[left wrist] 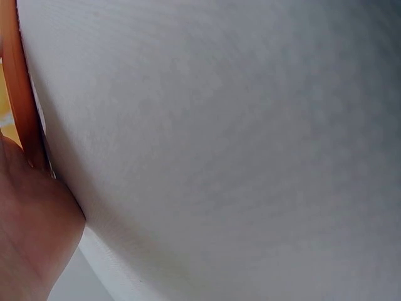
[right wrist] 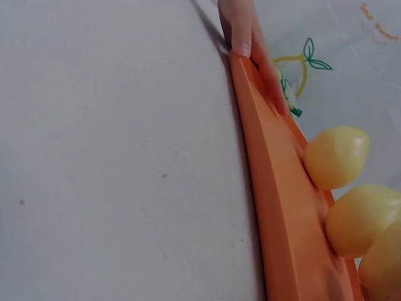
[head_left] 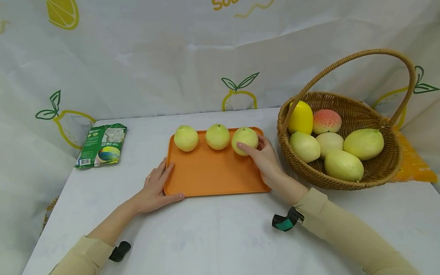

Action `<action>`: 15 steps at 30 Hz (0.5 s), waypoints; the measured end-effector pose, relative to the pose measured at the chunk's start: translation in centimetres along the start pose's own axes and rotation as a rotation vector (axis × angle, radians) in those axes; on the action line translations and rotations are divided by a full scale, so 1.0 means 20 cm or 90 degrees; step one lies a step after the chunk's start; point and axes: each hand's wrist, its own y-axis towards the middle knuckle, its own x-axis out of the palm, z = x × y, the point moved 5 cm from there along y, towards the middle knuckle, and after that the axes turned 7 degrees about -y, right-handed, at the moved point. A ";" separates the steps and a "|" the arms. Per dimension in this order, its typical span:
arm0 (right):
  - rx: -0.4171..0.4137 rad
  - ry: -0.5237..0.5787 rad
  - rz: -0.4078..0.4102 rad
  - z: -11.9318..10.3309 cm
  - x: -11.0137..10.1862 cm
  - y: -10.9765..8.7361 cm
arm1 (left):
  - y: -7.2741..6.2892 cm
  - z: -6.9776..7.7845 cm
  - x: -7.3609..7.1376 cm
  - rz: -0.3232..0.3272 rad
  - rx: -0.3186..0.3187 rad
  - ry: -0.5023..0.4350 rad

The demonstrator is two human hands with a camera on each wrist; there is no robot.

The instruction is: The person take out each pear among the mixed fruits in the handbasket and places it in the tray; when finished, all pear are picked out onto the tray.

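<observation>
On the orange tray (head_left: pixel 215 176), three round, pale yellow-green fruits stand in a row along the far side. My right hand (head_left: pixel 268 161) grips the rightmost fruit (head_left: pixel 245 139), thumb on its near side and fingers behind its right side. To its left are the middle fruit (head_left: pixel 218 136) and the left fruit (head_left: pixel 186 138). My left hand (head_left: pixel 154 191) rests at the tray's near left corner, fingers over the left rim and thumb along the front edge. In the left wrist view, part of the left palm (left wrist: pixel 37 226) meets the tray's rim (left wrist: pixel 24 94).
A wicker basket (head_left: pixel 303 172) with a tall handle stands at the right, holding several pale fruits, a peach (head_left: pixel 327 120) and a bright yellow fruit (head_left: pixel 301 118). Behind it lies an orange packet (head_left: pixel 415 162). A green packet (head_left: pixel 103 145) lies at the back left.
</observation>
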 end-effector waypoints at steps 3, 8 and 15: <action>-0.005 0.002 0.033 0.00 0.01 0.03 | 0.00 0.00 0.00 0.001 0.000 0.001; -0.028 0.026 0.063 0.00 0.01 0.07 | 0.00 -0.01 0.00 0.001 0.002 0.003; -0.046 0.034 0.080 0.01 0.02 0.11 | 0.00 0.00 0.00 0.001 0.003 0.000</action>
